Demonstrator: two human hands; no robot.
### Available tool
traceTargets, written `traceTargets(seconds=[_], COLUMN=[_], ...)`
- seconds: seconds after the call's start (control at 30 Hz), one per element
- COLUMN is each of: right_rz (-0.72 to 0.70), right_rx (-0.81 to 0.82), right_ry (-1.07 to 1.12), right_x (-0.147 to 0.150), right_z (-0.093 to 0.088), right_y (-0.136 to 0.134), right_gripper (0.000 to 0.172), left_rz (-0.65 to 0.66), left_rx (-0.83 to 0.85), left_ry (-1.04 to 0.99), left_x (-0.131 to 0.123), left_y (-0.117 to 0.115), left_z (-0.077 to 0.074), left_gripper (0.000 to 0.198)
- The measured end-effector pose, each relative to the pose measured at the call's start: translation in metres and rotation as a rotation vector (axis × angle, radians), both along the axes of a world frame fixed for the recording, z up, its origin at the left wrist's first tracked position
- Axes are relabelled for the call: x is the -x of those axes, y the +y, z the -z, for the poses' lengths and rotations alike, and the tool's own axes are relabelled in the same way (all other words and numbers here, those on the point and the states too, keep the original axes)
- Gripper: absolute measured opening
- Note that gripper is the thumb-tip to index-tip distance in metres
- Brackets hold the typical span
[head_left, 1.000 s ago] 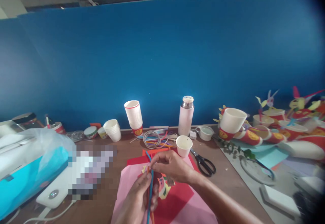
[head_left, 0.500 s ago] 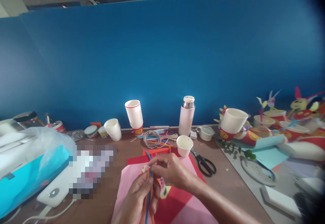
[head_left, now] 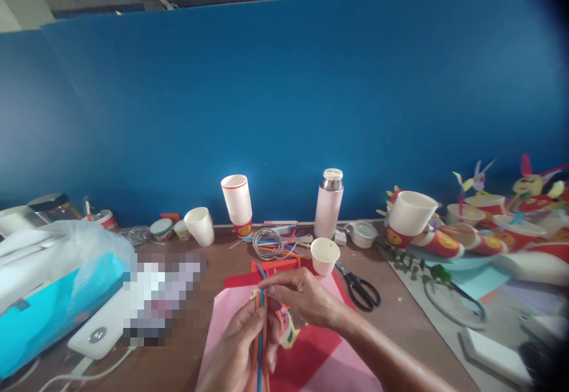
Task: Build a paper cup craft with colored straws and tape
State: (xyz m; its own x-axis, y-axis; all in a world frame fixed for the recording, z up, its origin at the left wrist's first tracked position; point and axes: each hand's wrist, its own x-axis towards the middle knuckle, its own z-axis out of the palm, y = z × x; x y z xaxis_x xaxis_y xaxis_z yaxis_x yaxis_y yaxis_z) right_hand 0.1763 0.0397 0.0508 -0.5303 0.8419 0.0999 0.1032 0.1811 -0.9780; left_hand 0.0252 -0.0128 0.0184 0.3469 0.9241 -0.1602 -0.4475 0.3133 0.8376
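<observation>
- Held a bunch of thin blue and orange strips upright in the left hand, with the fingers clamped around the lower part.
- Pinched the top of the same strips with the right hand, thumb and forefinger pressed together on them, low in the middle of the view and above the paper sheets.
- Seemed to be gathering and lining up the strips; as a judgement, thin and limp ones, easy to let slip without a firm pinch.
- Kept a small coloured paper piece just under the right hand; could not tell if touching it.
- Worked over a pink sheet and a red sheet, lying flat on the brown counter.
- Saw behind the hands one white paper cup, black scissors beside it, and a coil of more strips.
- Saw farther back a stack of cups and a pale flask, both upright near the blue wall.
- Noted decorated cups crowded at the right, and a turquoise box under plastic at the left.
</observation>
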Motion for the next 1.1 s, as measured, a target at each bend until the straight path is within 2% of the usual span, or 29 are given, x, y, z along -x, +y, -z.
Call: traceTargets(seconds=[0.43,0.8,1.1], right_rz=[-0.018,0.015,-0.008], right_rx=[-0.038,0.024,0.033], right_ry=[-0.053,-0.015,-0.043], right_x=[-0.0004,0.0020,0.0020], right_z=[0.0003,-0.0010,0.0060], right_y=[-0.0024,-0.0011,-0.0001], right_gripper=[0.027,0.026,0.028], left_rz=[-0.005,-0.011,-0.011], left_rx=[0.035,0.033,0.041], left_ry=[-0.086,-0.097,-0.074], left_x=[0.0004,0.0030,0.0008], left_y=[-0.0005,-0.0018,0.0001], left_z=[0.0039,0.0056,0.0059], left_gripper=[0.017,0.016,0.018])
